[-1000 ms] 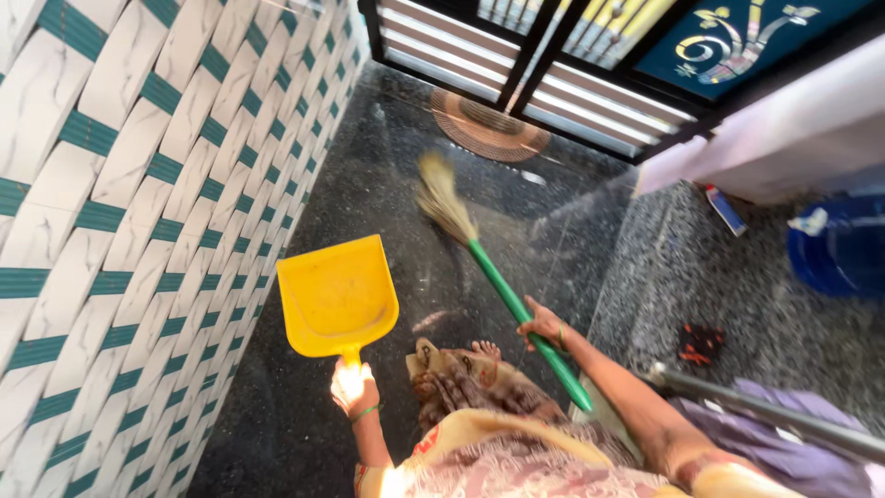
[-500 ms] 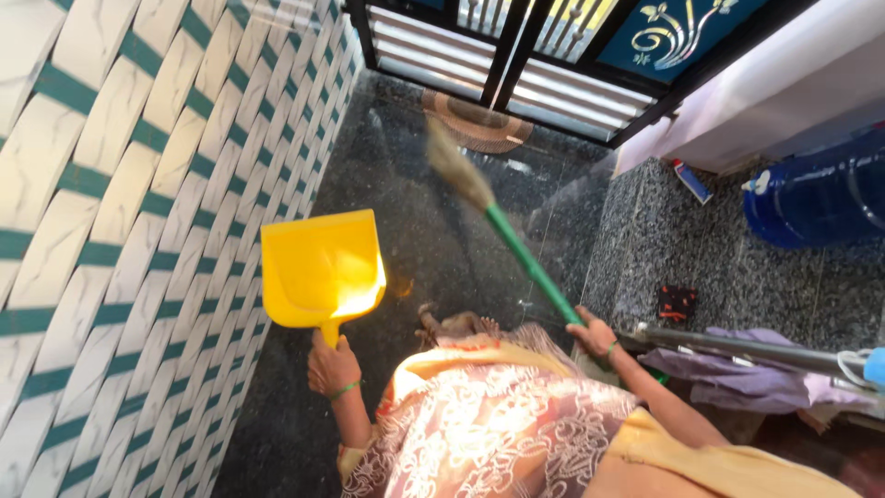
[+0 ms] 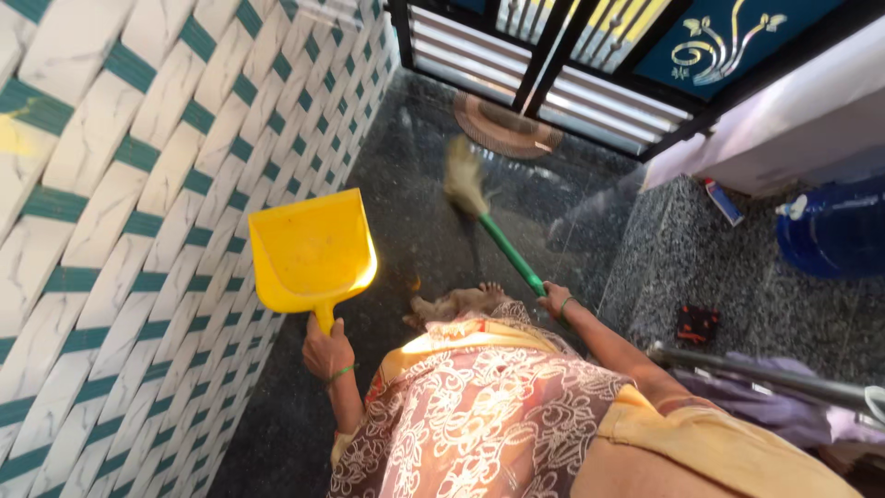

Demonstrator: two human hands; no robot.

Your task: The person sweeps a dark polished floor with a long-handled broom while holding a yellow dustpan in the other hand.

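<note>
My left hand (image 3: 327, 352) grips the handle of a yellow dustpan (image 3: 309, 249), held up off the dark floor close to the tiled wall. My right hand (image 3: 555, 299) is closed on the green handle of a broom (image 3: 502, 247). The broom's straw head (image 3: 464, 185) is blurred and points away from me over the black polished floor (image 3: 406, 212). My bare feet (image 3: 456, 302) show between the two hands, below my patterned clothing.
A white and teal tiled wall (image 3: 138, 184) runs along the left. A round doormat (image 3: 502, 124) lies before a barred gate at the far end. A raised speckled ledge (image 3: 728, 277) on the right holds a blue water jug (image 3: 834, 231), a small box and a metal pipe (image 3: 765, 378).
The broom head has swung toward me and its handle looks shorter. My right hand moved in closer to my body. The dustpan stayed raised by the wall.
</note>
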